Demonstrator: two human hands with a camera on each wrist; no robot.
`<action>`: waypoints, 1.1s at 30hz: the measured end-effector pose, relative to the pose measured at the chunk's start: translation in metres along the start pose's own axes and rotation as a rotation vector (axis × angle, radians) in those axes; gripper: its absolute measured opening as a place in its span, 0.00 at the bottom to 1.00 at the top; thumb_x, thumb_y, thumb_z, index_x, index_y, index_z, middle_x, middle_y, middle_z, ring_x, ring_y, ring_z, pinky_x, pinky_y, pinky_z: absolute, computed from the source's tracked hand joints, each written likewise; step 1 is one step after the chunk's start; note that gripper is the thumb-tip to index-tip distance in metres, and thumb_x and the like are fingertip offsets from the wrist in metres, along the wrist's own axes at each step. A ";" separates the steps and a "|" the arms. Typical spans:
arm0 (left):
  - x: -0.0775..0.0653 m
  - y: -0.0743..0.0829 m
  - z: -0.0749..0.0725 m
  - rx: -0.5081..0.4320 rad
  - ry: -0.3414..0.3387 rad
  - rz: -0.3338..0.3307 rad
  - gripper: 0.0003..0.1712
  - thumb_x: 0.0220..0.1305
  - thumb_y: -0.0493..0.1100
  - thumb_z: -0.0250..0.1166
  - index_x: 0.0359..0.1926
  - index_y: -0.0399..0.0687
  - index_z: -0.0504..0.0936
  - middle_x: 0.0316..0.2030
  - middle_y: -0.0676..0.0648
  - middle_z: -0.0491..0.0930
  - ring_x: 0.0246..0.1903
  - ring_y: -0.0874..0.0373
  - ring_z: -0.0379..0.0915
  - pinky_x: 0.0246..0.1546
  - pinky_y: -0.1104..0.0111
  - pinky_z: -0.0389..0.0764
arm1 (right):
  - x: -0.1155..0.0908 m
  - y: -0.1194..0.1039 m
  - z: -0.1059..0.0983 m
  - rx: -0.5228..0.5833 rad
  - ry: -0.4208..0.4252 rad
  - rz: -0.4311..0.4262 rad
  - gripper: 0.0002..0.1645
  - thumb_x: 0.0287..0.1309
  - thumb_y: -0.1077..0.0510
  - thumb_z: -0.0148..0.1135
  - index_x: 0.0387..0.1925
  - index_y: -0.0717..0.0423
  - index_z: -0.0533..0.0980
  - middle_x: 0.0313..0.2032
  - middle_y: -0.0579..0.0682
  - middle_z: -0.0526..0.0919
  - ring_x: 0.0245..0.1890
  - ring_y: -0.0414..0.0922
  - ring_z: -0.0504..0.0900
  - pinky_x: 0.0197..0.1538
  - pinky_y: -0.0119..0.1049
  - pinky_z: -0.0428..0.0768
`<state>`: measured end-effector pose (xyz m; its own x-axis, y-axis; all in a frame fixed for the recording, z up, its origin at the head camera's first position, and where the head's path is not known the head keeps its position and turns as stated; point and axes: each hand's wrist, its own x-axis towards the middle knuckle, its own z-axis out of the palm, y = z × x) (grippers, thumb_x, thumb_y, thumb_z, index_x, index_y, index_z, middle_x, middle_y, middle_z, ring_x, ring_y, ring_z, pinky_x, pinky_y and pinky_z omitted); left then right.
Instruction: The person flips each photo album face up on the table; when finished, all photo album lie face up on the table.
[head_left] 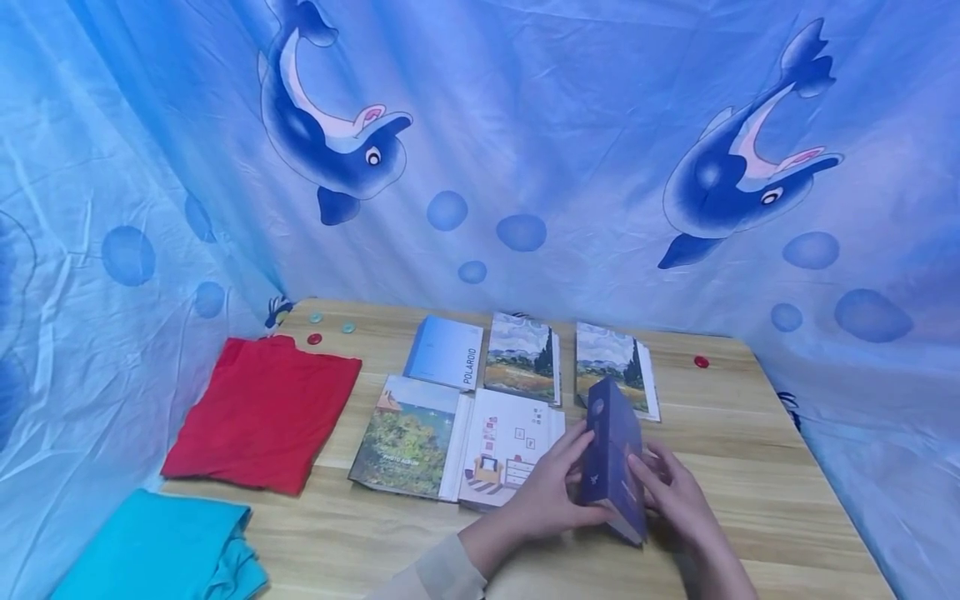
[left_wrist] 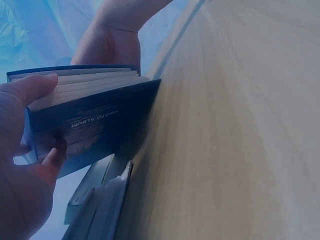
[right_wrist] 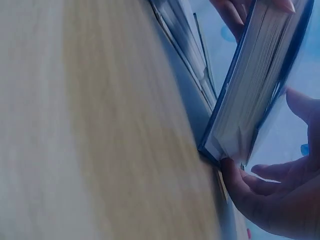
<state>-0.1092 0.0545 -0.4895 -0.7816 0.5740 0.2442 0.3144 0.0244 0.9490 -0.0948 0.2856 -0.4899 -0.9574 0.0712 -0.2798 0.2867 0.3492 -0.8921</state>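
Note:
A dark blue photo album (head_left: 618, 458) is held tilted on edge above the wooden table. My left hand (head_left: 540, 496) grips its spine side, the thumb lying across the page edges in the left wrist view. On the opposite side my right hand (head_left: 678, 500) holds the album, its thumb on the cover; a finger meets the lower corner in the right wrist view. Just left lie a white album with a room drawing (head_left: 502, 450) and a green-covered album (head_left: 412, 442). Behind are a blue Polaroid album (head_left: 446, 350) and two landscape-covered albums, one left (head_left: 517, 358), one right (head_left: 607, 354).
Folded red cloth (head_left: 262, 417) and turquoise cloth (head_left: 157, 550) lie at the left. Small red discs (head_left: 701, 362) and pale green discs (head_left: 348, 327) are near the table's back edge. A blue dolphin-print curtain (head_left: 585, 125) hangs behind the table (head_left: 765, 467).

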 end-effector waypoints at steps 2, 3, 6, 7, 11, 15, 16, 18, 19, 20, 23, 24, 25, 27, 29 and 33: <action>-0.001 -0.002 0.001 0.010 0.001 -0.013 0.59 0.52 0.43 0.80 0.79 0.45 0.55 0.80 0.48 0.46 0.69 0.56 0.63 0.59 0.73 0.75 | 0.001 0.001 -0.001 -0.012 0.006 0.020 0.52 0.69 0.36 0.58 0.77 0.65 0.52 0.69 0.75 0.63 0.60 0.62 0.77 0.51 0.47 0.86; -0.001 -0.003 0.001 0.018 0.003 -0.023 0.59 0.52 0.44 0.80 0.79 0.45 0.55 0.80 0.48 0.46 0.69 0.56 0.63 0.59 0.73 0.75 | 0.001 0.002 -0.002 -0.022 0.011 0.029 0.52 0.68 0.35 0.59 0.77 0.63 0.53 0.68 0.75 0.64 0.59 0.61 0.77 0.50 0.46 0.86; -0.001 -0.007 0.004 0.035 0.000 -0.031 0.60 0.52 0.42 0.80 0.79 0.42 0.53 0.80 0.45 0.46 0.68 0.55 0.64 0.60 0.74 0.74 | 0.002 0.004 -0.005 -0.063 0.028 0.061 0.54 0.63 0.31 0.61 0.76 0.60 0.57 0.68 0.73 0.65 0.60 0.60 0.76 0.50 0.45 0.85; -0.001 -0.009 0.005 0.048 0.001 -0.031 0.60 0.52 0.42 0.80 0.79 0.41 0.53 0.80 0.44 0.46 0.68 0.55 0.64 0.60 0.74 0.74 | 0.002 0.004 -0.007 -0.084 0.031 0.075 0.56 0.61 0.28 0.61 0.76 0.59 0.57 0.69 0.72 0.65 0.61 0.61 0.76 0.50 0.46 0.85; -0.001 -0.012 0.009 0.152 0.029 -0.040 0.62 0.50 0.44 0.81 0.79 0.40 0.53 0.77 0.43 0.55 0.68 0.54 0.66 0.65 0.69 0.71 | 0.002 0.006 -0.015 -0.148 0.048 0.102 0.62 0.55 0.25 0.65 0.76 0.59 0.57 0.70 0.71 0.64 0.65 0.64 0.72 0.55 0.49 0.83; -0.003 -0.014 0.014 0.238 0.057 -0.113 0.62 0.48 0.45 0.82 0.78 0.41 0.57 0.74 0.44 0.63 0.69 0.53 0.64 0.69 0.67 0.66 | -0.001 0.011 -0.022 -0.182 0.070 0.070 0.56 0.58 0.36 0.70 0.76 0.62 0.58 0.69 0.72 0.65 0.64 0.66 0.72 0.54 0.48 0.83; -0.003 -0.014 0.015 0.231 0.056 -0.133 0.61 0.47 0.44 0.82 0.78 0.39 0.57 0.74 0.43 0.63 0.69 0.53 0.64 0.69 0.67 0.66 | -0.002 0.012 -0.024 -0.193 0.077 0.051 0.54 0.59 0.39 0.71 0.75 0.62 0.59 0.68 0.72 0.66 0.64 0.66 0.73 0.54 0.48 0.83; -0.004 -0.014 0.017 0.199 0.046 -0.163 0.60 0.47 0.40 0.82 0.77 0.37 0.57 0.74 0.40 0.62 0.68 0.53 0.67 0.66 0.70 0.69 | -0.003 0.015 -0.026 -0.217 0.084 0.007 0.50 0.61 0.46 0.72 0.74 0.64 0.59 0.67 0.73 0.67 0.63 0.68 0.73 0.54 0.51 0.83; -0.004 -0.013 0.017 0.189 0.040 -0.171 0.60 0.47 0.38 0.82 0.77 0.36 0.57 0.74 0.40 0.62 0.67 0.53 0.68 0.64 0.71 0.70 | -0.003 0.016 -0.026 -0.229 0.086 -0.011 0.49 0.61 0.48 0.72 0.74 0.65 0.60 0.67 0.73 0.68 0.63 0.68 0.73 0.56 0.52 0.82; -0.004 -0.013 0.018 0.185 0.035 -0.170 0.60 0.46 0.36 0.81 0.77 0.35 0.57 0.74 0.39 0.62 0.66 0.53 0.69 0.63 0.73 0.71 | -0.003 0.016 -0.027 -0.241 0.088 -0.020 0.49 0.61 0.47 0.72 0.74 0.64 0.60 0.67 0.73 0.68 0.64 0.68 0.72 0.58 0.54 0.81; -0.005 -0.012 0.017 0.247 0.025 -0.140 0.59 0.45 0.35 0.82 0.76 0.37 0.59 0.71 0.43 0.67 0.64 0.56 0.72 0.61 0.75 0.73 | -0.003 0.016 -0.027 -0.261 0.081 -0.036 0.51 0.59 0.46 0.73 0.74 0.64 0.60 0.67 0.74 0.67 0.64 0.70 0.70 0.62 0.59 0.76; -0.005 -0.011 0.017 0.278 0.025 -0.125 0.58 0.45 0.35 0.82 0.75 0.39 0.60 0.69 0.45 0.70 0.63 0.57 0.72 0.61 0.75 0.73 | -0.003 0.016 -0.027 -0.264 0.079 -0.042 0.51 0.59 0.46 0.74 0.74 0.64 0.60 0.67 0.74 0.67 0.65 0.71 0.70 0.63 0.60 0.75; -0.005 -0.010 0.016 0.310 0.024 -0.111 0.58 0.44 0.36 0.82 0.75 0.40 0.61 0.67 0.47 0.72 0.63 0.57 0.72 0.62 0.74 0.73 | -0.003 0.015 -0.027 -0.272 0.074 -0.047 0.52 0.58 0.45 0.74 0.74 0.65 0.60 0.67 0.74 0.66 0.65 0.71 0.69 0.63 0.61 0.74; -0.004 -0.008 0.013 0.379 0.020 -0.081 0.56 0.44 0.38 0.83 0.74 0.42 0.63 0.64 0.50 0.74 0.62 0.58 0.72 0.63 0.72 0.72 | -0.002 0.014 -0.027 -0.291 0.069 -0.056 0.54 0.57 0.44 0.74 0.74 0.66 0.58 0.67 0.75 0.66 0.65 0.72 0.68 0.65 0.62 0.72; -0.004 -0.006 0.010 0.434 0.011 -0.070 0.54 0.44 0.40 0.83 0.71 0.44 0.66 0.60 0.52 0.76 0.61 0.59 0.73 0.64 0.71 0.72 | -0.001 0.012 -0.027 -0.305 0.066 -0.062 0.57 0.57 0.43 0.75 0.75 0.67 0.57 0.68 0.76 0.65 0.66 0.73 0.67 0.66 0.63 0.70; -0.004 0.000 0.003 0.517 -0.013 -0.101 0.52 0.45 0.48 0.83 0.70 0.43 0.68 0.60 0.51 0.77 0.60 0.57 0.74 0.63 0.68 0.73 | 0.003 0.009 -0.026 -0.341 0.071 -0.034 0.59 0.56 0.41 0.75 0.76 0.66 0.55 0.69 0.75 0.63 0.66 0.72 0.66 0.66 0.64 0.68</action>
<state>-0.1045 0.0545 -0.4913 -0.8160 0.5580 0.1509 0.4653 0.4791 0.7443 -0.0956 0.3130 -0.4899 -0.9696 0.1145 -0.2162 0.2381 0.6440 -0.7270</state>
